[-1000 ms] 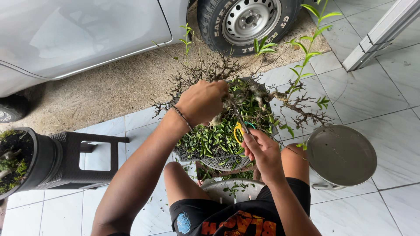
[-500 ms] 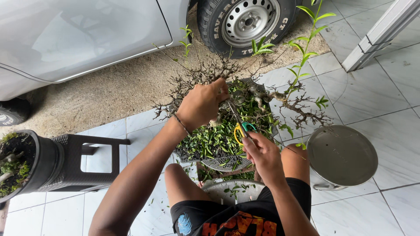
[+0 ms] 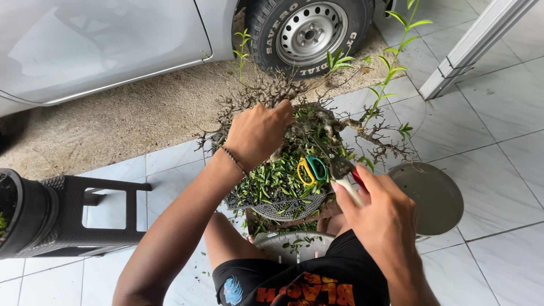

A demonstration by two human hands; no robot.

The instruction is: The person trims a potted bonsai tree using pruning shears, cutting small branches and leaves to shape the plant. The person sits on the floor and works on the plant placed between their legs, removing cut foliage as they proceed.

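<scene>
A small bonsai tree (image 3: 326, 122) with bare twigs stands in a dark round pot (image 3: 289, 207) strewn with cut green leaves. My left hand (image 3: 258, 133), a bead bracelet on its wrist, grips the tree's branches near the trunk. My right hand (image 3: 382, 218) holds a pruning cutter (image 3: 343, 170) with red and white handles, its blades pointing at the lower trunk. Yellow and green scissors (image 3: 310, 170) lie on the leaves between my two hands.
A silver car (image 3: 102, 39) and its tyre (image 3: 306, 31) stand on gravel beyond the tree. A black stool (image 3: 90, 212) and a black plant pot (image 3: 25, 218) are at the left. A metal pail (image 3: 433, 198) sits at the right, a white bowl (image 3: 294, 246) by my knees, and a slanted metal post (image 3: 476, 48) at the upper right.
My right hand has drawn back to the right and toward me with the cutter, uncovering the yellow scissors. My left hand stays on the branches.
</scene>
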